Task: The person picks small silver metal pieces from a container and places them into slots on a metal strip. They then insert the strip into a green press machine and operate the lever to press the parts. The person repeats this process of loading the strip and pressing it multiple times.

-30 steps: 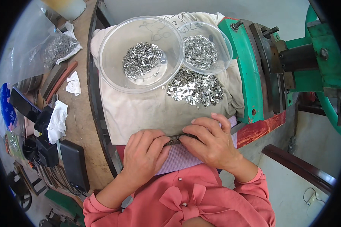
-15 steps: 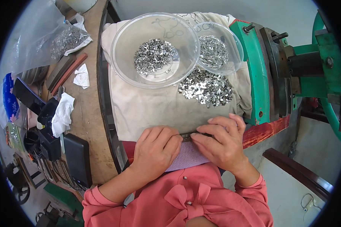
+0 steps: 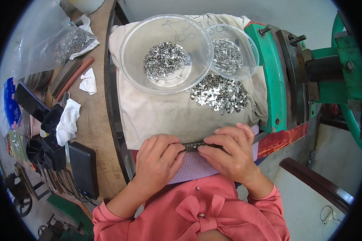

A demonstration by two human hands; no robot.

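Between my hands, low over the near edge of the beige cloth [image 3: 157, 112], lies a narrow dark metal bar [image 3: 192, 146] with a row of small slots or pieces along it. The fingers of my left hand [image 3: 159, 158] close on its left end. At the other end, my right hand [image 3: 231, 154] grips it with thumb and fingers. Both ends are hidden by the fingers. Beyond the right hand, a heap of small shiny metal pieces [image 3: 219, 95] lies on the cloth. Similar metal pieces [image 3: 164, 60] fill part of a large clear tub [image 3: 132, 52]. A smaller clear tub [image 3: 256, 60] contains thin metal pins [image 3: 228, 55].
A green machine [image 3: 275, 88] stands close on the right. Purple checked fabric [image 3: 189, 170] lies beneath my hands. On the wooden bench [image 3: 102, 156] at left are a black rectangular case [image 3: 83, 168], crumpled tissue [image 3: 68, 122], whetstone-like bars [image 3: 74, 79] and a plastic bag of metal bits [image 3: 72, 42].
My hands have spread apart, the left moving left and slightly down, so more of the bar shows between them. The view has shifted slightly.
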